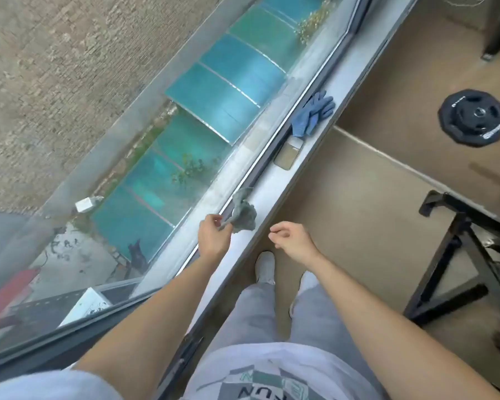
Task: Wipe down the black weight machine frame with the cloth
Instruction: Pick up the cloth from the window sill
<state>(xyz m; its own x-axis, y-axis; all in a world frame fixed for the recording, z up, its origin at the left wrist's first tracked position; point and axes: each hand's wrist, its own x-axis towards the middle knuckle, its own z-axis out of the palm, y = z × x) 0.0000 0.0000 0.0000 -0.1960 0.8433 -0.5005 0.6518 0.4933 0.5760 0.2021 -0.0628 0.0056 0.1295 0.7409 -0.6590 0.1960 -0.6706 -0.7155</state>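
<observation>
Grey crumpled cloth (244, 213) at the pale smooth windowsill (274, 180), pinched by left hand (214, 235); right hand (293, 239) loose, empty; blue knitted gloves (312, 114) lie beyond.

Found sill (273, 194) narrow, closed off on its left by window glass (185, 125). Recorded three obstructions along it: crumpled cloth (244, 215) nearest, pinched at one corner by left grip (214, 235); phone (289, 153) farther on, flat beside the window track; blue gloves (312, 114) just beyond the phone. Noted bare sill between cloth and phone. Observed open floor (358, 203) right of the sill, right grip (292, 241) hanging above it. Logged black frame (439, 267) legs well to the right, weight plate (473, 116) flat on the floor beyond.
</observation>
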